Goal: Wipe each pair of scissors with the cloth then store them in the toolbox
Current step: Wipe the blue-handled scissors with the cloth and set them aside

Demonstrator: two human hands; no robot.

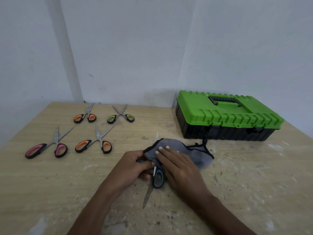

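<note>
My left hand (pixel 133 167) grips blue-handled steel scissors (pixel 158 173). My right hand (pixel 179 168) lies flat, pressing grey black-edged cloth (pixel 199 156) on them, before the green-lidded toolbox (pixel 225 114). I advise wiping toward the tips.

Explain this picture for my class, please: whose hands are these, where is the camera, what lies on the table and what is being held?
There is no machine here. A person works with bare hands, and the single camera sits on their head, looking forward and down. The left hand grips the blue-handled scissors, while the right hand lies with straight fingers on a grey cloth, pressing it over the blades. To the left on the wooden table lie four more pairs: the pink-handled scissors, the near orange-handled scissors, the far orange-handled scissors and the green-handled scissors. On the right stands a green and black toolbox with its lid closed.
</note>
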